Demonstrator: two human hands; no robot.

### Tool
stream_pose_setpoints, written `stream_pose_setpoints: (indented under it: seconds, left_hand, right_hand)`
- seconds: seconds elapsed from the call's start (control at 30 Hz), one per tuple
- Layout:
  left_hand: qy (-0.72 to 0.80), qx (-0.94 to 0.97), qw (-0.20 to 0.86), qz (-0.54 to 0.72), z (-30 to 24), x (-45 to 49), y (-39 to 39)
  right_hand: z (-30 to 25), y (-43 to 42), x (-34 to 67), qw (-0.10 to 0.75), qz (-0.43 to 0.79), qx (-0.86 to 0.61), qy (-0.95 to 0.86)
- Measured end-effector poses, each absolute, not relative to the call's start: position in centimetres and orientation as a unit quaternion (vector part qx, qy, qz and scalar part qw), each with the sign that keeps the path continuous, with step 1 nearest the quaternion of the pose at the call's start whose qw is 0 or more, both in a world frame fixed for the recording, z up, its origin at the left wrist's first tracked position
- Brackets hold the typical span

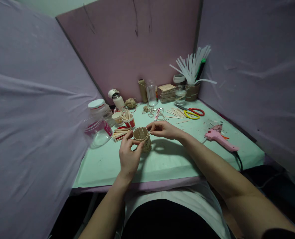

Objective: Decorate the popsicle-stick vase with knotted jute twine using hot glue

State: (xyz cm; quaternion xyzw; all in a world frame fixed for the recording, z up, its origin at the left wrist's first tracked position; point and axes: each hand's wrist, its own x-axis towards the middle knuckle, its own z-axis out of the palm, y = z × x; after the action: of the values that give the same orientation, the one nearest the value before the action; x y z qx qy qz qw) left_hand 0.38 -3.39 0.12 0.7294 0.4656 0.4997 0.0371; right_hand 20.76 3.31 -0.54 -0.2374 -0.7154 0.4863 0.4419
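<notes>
A small round woven twine cup [147, 146] stands upright near the middle of the table, its open top facing up. My left hand [129, 157] grips its near left side, with the thumb in front and the fingers around the rim. At the cup's far right rim, the fingertips of my right hand [166, 129] are pinched together. A small pale bit shows at those fingertips, too small to name. Flat wooden sticks [121, 133] lie just left of the cup.
A pink hot glue gun [220, 138] lies at the right, its cord over the edge. Scissors [192, 113], loose sticks [175, 113] and tangled twine [152, 113] lie behind. Clear jars [97, 136], a paper cup of sticks [129, 122] and a glass of water [180, 96] stand around.
</notes>
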Motion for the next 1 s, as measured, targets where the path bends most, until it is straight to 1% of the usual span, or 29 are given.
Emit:
stream_pose_setpoints:
  seconds: [0.27,0.4,0.5,0.63,0.7,0.87,1.0]
  left_hand:
    - [0.461,0.737,0.073,0.488,0.3,-0.4,-2.6]
    - [0.452,0.715,0.183,0.501,0.9,-0.9,-1.8]
    - [0.467,0.695,0.249,0.486,2.0,-1.2,-1.1]
    - [0.467,0.666,0.359,0.457,3.1,-1.5,-0.2]
    - [0.455,0.647,0.417,0.448,3.1,-1.6,0.1]
    - [0.424,0.61,0.508,0.435,2.1,-2.1,0.4]
    - [0.402,0.603,0.558,0.405,1.7,-2.5,0.3]
  right_hand:
    - [-0.5,3.6,20.5,0.45,0.482,-0.257,-0.707]
    - [0.2,3.3,20.3,0.464,0.495,-0.285,-0.677]
    - [0.9,2.5,20.1,0.479,0.522,-0.322,-0.628]
    - [1.6,1.0,19.6,0.472,0.585,-0.357,-0.555]
    - [1.6,0.4,19.5,0.469,0.596,-0.375,-0.533]
    - [1.7,-1.2,19.4,0.462,0.591,-0.404,-0.524]
    - [2.1,-2.3,19.5,0.447,0.579,-0.42,-0.537]
